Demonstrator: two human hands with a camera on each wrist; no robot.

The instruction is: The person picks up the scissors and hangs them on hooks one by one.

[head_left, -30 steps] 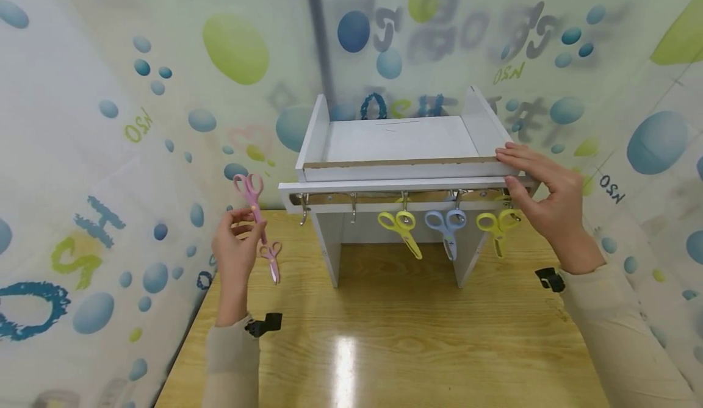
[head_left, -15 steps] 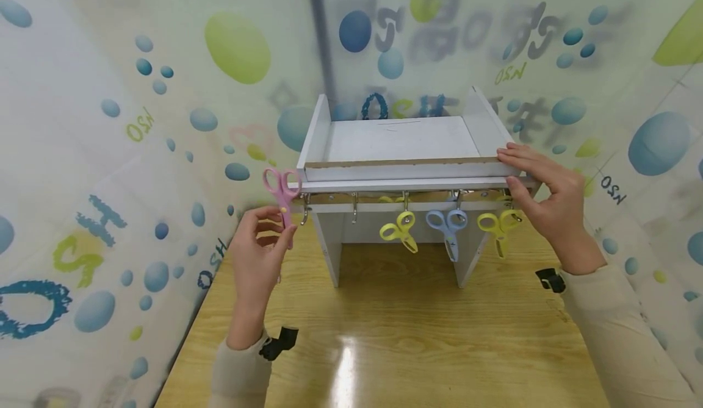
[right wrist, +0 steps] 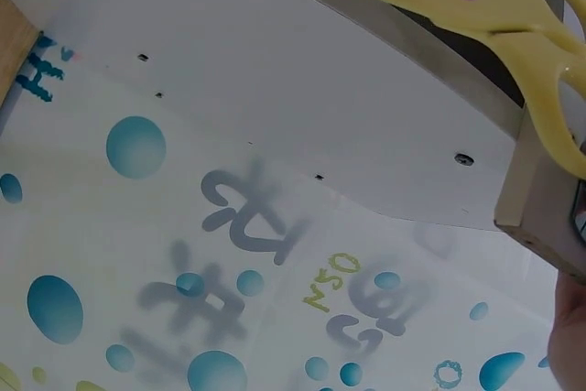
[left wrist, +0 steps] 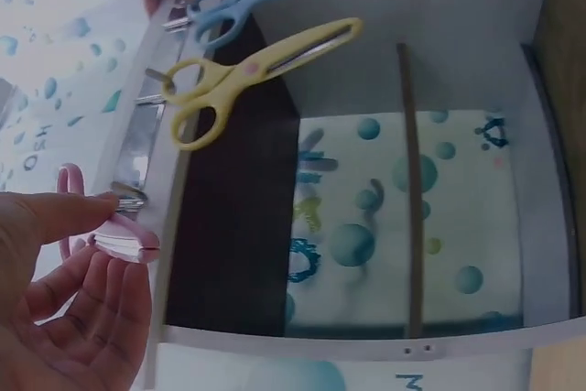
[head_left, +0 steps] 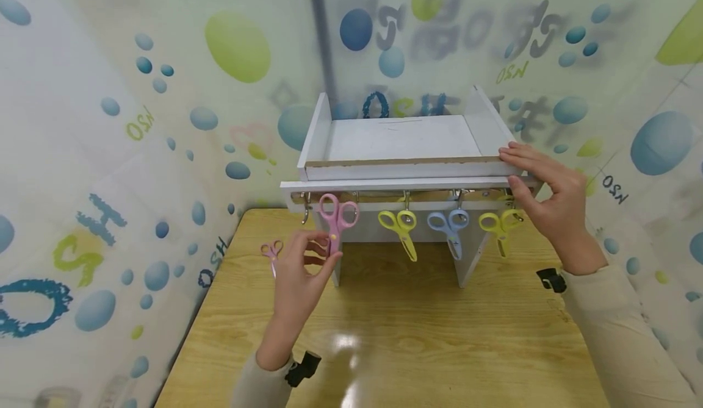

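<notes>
My left hand [head_left: 302, 280] pinches pink scissors [head_left: 336, 219] by the blade end, finger loops up, before the white shelf's hook rail [head_left: 379, 198]. In the left wrist view, the pink scissors [left wrist: 128, 237] overlap a hook [left wrist: 128, 197] on the rail. At the shelf's right end, my right hand [head_left: 555, 194] holds its front corner, fingers over the top and thumb at the rail. Yellow scissors [head_left: 400, 231], blue scissors [head_left: 449, 231] and another yellow pair [head_left: 500, 230] hang from hooks. The leftmost hook [head_left: 306, 208] carries nothing.
The white shelf [head_left: 406, 171] stands on a wooden table [head_left: 417, 335] against a patterned wall covering [head_left: 236, 48]. Another pink pair of scissors [head_left: 272, 249] lies on the table to the left, partly behind my left hand.
My left hand has carried the pink scissors rightward, from left of the shelf to the hook rail, past the leftmost hook. The left yellow scissors swung slightly. My right hand has stayed put.
</notes>
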